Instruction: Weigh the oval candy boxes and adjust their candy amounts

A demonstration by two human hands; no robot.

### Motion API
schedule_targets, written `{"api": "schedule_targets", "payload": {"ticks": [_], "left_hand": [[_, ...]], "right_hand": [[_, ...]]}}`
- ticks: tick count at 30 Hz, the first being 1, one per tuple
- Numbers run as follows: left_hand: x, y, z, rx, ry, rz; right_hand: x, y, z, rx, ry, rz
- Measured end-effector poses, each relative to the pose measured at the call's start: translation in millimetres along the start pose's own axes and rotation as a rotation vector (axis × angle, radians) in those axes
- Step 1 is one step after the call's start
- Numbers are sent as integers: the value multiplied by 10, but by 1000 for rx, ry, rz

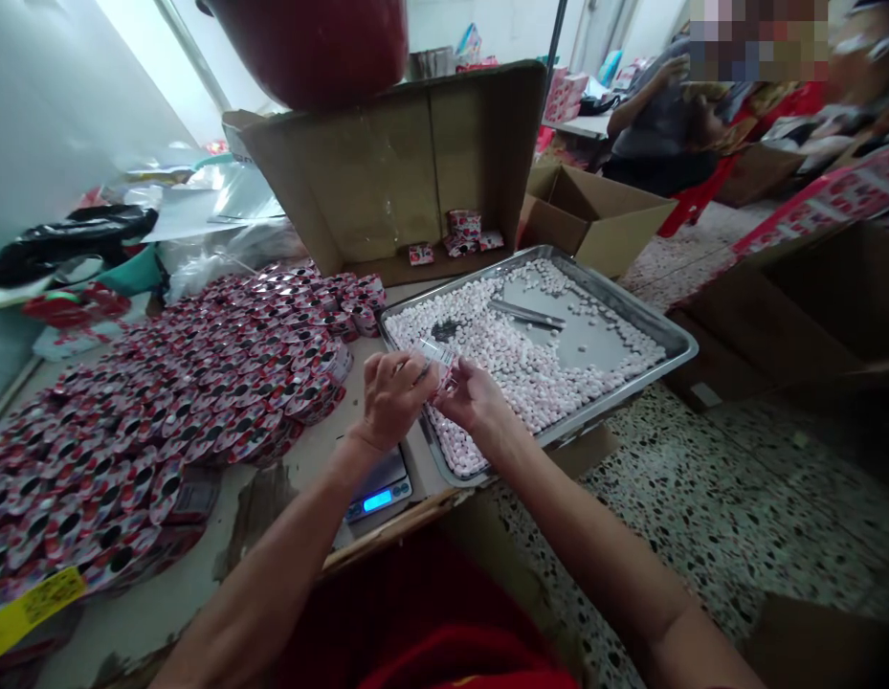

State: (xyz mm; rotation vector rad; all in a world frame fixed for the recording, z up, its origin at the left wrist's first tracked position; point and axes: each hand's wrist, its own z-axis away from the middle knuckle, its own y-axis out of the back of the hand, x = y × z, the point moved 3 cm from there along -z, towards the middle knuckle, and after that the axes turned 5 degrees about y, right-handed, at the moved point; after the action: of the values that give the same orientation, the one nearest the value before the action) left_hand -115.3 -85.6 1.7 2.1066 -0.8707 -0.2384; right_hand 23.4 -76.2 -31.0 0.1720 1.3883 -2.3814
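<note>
Left hand (pixel 392 397) and right hand (pixel 474 390) pinch a red-white plastic packet (pixel 436 358); slackening risks dropping it near the silver metal tray's left edge (pixel 432 450).

The tray (pixel 594 335) is smooth, shiny metal, the pellets (pixel 512 356) matt, the packs (pixel 221 388) glossy — the carton (pixel 387 182) dull cardboard.

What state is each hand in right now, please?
Left hand: closed, holding a small printed packet.
Right hand: partly curled at the same packet; whether it grips cannot be told.
</note>
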Motion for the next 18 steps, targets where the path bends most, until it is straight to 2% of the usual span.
{"api": "schedule_targets", "payload": {"ticks": [3, 5, 8, 11, 15, 18], "left_hand": [[-21, -37, 14, 11, 20, -9], [-56, -73, 7, 47, 106, 0], [-131, -128, -7, 104, 357, 92], [-201, -102, 48, 129, 605, 335], [-312, 186, 341, 114, 866, 723], [-382, 495, 723, 29, 980, 825]], "right_hand": [[10, 6, -13, 65, -21, -20], [-1, 8, 14, 102, -34, -18], [-21, 11, 77, 110, -58, -1], [-35, 35, 136, 95, -80, 36], [-123, 126, 211, 48, -94, 103], [-284, 213, 255, -11, -90, 148]]}}
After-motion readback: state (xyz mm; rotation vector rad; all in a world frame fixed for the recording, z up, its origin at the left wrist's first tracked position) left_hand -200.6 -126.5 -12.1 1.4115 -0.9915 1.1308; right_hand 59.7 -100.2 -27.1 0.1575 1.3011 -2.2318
